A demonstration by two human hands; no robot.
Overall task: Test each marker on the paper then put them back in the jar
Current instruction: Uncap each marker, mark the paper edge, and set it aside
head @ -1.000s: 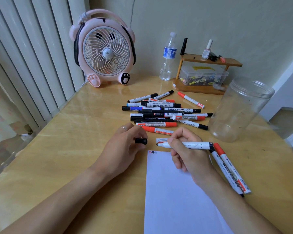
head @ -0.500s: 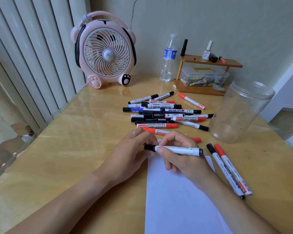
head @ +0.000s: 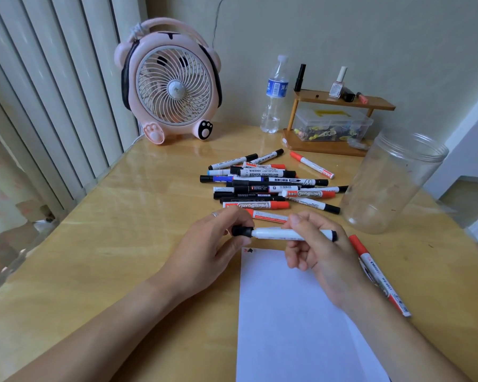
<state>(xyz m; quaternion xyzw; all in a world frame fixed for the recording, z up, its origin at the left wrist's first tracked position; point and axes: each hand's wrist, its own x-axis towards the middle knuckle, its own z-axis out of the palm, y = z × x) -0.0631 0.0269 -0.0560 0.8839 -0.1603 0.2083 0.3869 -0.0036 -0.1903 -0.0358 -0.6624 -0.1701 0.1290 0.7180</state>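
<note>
So both hands are holding one white-barrelled marker (head: 283, 234) sideways, just above the far edge of the paper (head: 293, 312). The left hand (head: 213, 252) is pinching the black cap (head: 242, 231) at the marker's left end, thumb and fingers curled around it, with a ring showing on one finger. The right hand (head: 318, 249) is gripping the barrel toward its right end, fingers wrapped over the top and the thumb tucked underneath, so the black butt end is poking out past the knuckles. Both forearms are coming in from the near edge of the wooden table (head: 108, 244), angling toward each other and meeting over the sheet's far left corner, where a tiny red and black scribble (head: 249, 249) is sitting.

Just beyond the hands, a pile of markers (head: 265, 186) is lying in a rough stack, black, red and blue caps mixed. Two more markers (head: 375, 271), one red-capped, are lying to the right of the right hand, partly hidden by the wrist. The clear plastic jar (head: 392, 183) is standing upright on the far right, lid off, near the pile. At the far side a pink fan (head: 171, 81), a water bottle (head: 275, 95) and a small wooden shelf (head: 342, 100) are sitting against the wall.
</note>
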